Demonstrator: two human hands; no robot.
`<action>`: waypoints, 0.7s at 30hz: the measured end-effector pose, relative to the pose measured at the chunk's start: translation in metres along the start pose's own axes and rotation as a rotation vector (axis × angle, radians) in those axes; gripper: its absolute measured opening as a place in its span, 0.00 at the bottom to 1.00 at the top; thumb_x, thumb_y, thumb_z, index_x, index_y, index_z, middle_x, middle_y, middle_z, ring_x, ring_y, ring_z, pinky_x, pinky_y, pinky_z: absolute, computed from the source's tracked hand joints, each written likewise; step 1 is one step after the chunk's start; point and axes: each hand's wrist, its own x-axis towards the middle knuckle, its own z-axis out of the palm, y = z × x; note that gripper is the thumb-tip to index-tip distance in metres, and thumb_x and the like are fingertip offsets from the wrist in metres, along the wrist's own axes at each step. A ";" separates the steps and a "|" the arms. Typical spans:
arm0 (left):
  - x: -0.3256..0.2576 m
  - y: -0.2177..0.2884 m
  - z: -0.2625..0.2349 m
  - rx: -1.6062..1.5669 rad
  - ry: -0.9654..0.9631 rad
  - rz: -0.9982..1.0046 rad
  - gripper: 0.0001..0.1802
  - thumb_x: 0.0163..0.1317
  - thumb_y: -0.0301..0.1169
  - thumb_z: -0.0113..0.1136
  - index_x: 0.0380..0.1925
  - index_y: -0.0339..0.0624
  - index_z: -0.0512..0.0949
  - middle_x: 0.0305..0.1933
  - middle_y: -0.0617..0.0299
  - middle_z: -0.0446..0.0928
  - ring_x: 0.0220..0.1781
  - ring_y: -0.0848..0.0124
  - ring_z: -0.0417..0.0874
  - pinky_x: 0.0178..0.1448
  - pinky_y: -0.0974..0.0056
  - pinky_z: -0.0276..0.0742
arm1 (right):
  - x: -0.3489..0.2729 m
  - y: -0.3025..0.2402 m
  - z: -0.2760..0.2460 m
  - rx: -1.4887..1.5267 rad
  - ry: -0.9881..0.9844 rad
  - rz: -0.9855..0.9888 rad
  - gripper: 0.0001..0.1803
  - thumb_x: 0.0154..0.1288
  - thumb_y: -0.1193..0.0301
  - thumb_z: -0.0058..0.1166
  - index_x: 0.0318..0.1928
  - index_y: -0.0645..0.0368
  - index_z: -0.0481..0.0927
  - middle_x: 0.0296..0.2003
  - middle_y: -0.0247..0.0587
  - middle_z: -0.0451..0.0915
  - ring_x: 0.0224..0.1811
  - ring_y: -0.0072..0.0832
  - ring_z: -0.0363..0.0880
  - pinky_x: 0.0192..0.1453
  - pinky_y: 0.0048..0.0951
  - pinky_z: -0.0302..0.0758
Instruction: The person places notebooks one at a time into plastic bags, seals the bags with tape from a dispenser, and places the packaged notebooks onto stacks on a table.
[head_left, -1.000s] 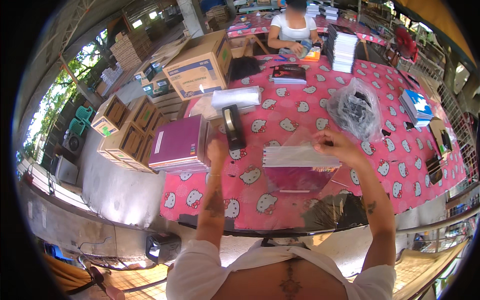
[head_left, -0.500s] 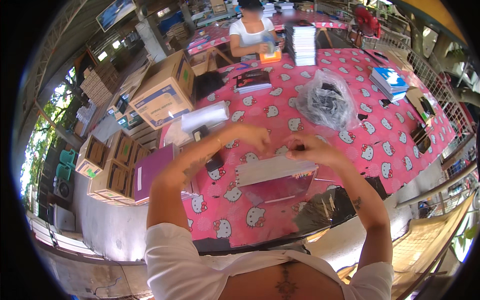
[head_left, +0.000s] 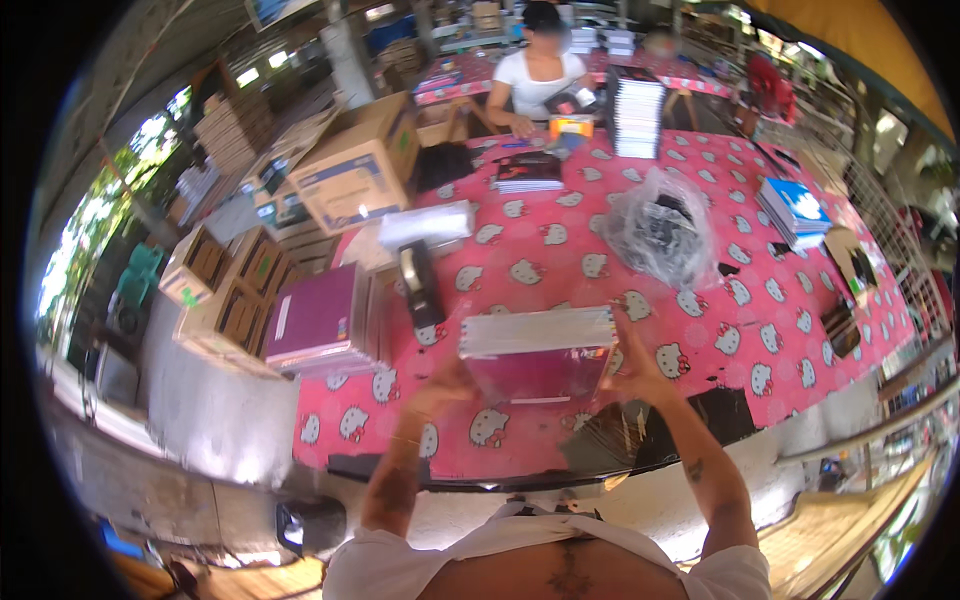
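The left hand (head_left: 445,385) and right hand (head_left: 630,368) are clamped on the two ends of a stack of notebooks (head_left: 538,350) in clear wrap, lifted above the surface (head_left: 560,260); probably weighty, stiff and slippery, so an end grip suits

Pink cat-print table (head_left: 560,275) bears tape dispenser (head_left: 420,285), plastic bag (head_left: 660,230), books (head_left: 320,320)

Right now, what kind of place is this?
Likely an open-sided packing workshop for notebooks: both hands, left hand and right hand, hold a wrapped stack of books; cardboard boxes and a tape dispenser sit nearby.
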 end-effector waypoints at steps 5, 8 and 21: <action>-0.040 0.017 0.071 0.204 0.428 0.197 0.36 0.52 0.24 0.72 0.62 0.35 0.69 0.52 0.55 0.80 0.54 0.67 0.81 0.59 0.63 0.77 | 0.026 -0.001 0.041 0.185 -0.036 0.316 0.30 0.61 0.62 0.69 0.58 0.62 0.72 0.45 0.35 0.77 0.52 0.27 0.73 0.57 0.34 0.72; -0.066 0.073 0.105 -0.173 0.657 0.249 0.32 0.52 0.24 0.70 0.59 0.34 0.71 0.48 0.54 0.80 0.50 0.66 0.83 0.54 0.63 0.79 | 0.085 -0.062 0.085 0.163 -0.055 0.486 0.33 0.67 0.54 0.62 0.64 0.62 0.69 0.49 0.39 0.77 0.52 0.26 0.74 0.53 0.33 0.73; -0.101 0.167 -0.121 -0.284 1.262 0.914 0.33 0.53 0.29 0.73 0.53 0.30 0.63 0.46 0.49 0.74 0.48 0.63 0.79 0.50 0.56 0.81 | 0.024 -0.043 -0.075 -0.008 0.401 0.438 0.34 0.72 0.46 0.51 0.69 0.52 0.69 0.64 0.40 0.71 0.63 0.31 0.73 0.64 0.42 0.68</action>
